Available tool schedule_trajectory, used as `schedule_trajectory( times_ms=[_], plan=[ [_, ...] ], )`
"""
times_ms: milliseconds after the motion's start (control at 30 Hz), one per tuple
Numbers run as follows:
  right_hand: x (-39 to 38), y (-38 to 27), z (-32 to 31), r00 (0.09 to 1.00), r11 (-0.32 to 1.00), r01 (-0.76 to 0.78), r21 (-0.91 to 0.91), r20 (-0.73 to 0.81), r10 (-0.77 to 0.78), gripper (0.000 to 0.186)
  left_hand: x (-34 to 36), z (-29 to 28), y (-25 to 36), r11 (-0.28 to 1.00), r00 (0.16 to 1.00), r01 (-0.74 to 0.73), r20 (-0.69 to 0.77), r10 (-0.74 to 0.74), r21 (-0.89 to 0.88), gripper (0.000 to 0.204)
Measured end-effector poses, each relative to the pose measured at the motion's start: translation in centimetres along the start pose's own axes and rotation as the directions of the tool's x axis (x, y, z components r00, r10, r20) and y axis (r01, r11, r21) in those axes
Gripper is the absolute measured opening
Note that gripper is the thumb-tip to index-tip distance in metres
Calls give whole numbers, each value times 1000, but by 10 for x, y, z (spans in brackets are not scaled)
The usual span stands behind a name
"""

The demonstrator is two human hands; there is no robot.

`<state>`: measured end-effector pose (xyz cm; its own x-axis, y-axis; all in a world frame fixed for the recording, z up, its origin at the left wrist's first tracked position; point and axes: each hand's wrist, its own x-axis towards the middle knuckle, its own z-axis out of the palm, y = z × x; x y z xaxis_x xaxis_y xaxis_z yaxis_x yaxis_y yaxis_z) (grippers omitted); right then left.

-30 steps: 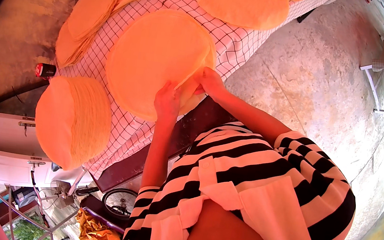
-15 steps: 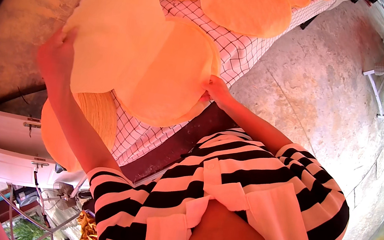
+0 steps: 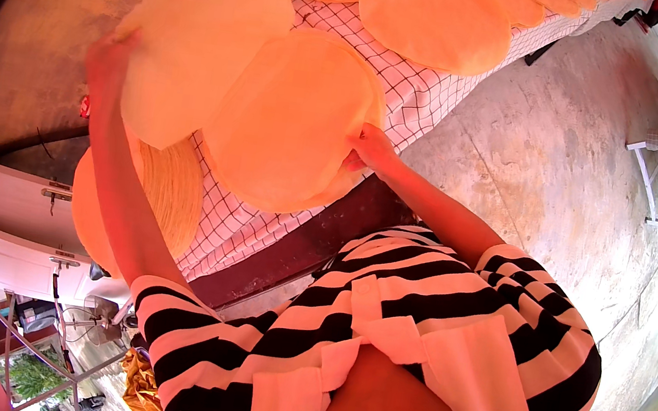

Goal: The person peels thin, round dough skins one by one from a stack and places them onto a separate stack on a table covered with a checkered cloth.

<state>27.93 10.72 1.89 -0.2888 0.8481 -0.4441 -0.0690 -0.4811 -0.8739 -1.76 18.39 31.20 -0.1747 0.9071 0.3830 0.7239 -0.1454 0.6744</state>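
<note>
blk/wht striped top [image 3: 410, 286], short slvs [image 3: 176, 327], pale collar [image 3: 472, 381]

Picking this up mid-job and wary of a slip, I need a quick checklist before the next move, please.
1. Left hand holding the pale round sheet: ok, at its left edge.
2. Right hand at the round stack: ok, at its right edge.
3. Firmness of the right hand's grip: cannot tell.
4. Sheet clear of the stack: cannot tell; they overlap in view.
5. Side pile fully visible: not ok, left forearm crosses it.
</note>
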Motion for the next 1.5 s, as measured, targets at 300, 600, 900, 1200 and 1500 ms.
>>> schedule_trajectory(
  times_ms=[300,600,900,1200,1500],
  plan=[
    [1,2,-20,1000,1000,-10,-2,-7,10,25,-50,29,44,959,970,-205,-92,226,195,29],
    [0,-5,-6,995,995,66,80,75,-72,19,67,-83,41,816,911,-84,-288,295,571,39],
    [8,5,-9,995,990,43,131,84,-54,19,-108,74,22,879,909,-413,48,414,238,22],
    [-1,-8,-4,998,971,29,235,54,-43,12,-268,207,-69,819,918,-396,205,340,415,22],
    [11,-6,-4,990,971,9,238,132,-41,19,-267,178,-79,997,945,-66,318,73,-35,45]
  ],
)
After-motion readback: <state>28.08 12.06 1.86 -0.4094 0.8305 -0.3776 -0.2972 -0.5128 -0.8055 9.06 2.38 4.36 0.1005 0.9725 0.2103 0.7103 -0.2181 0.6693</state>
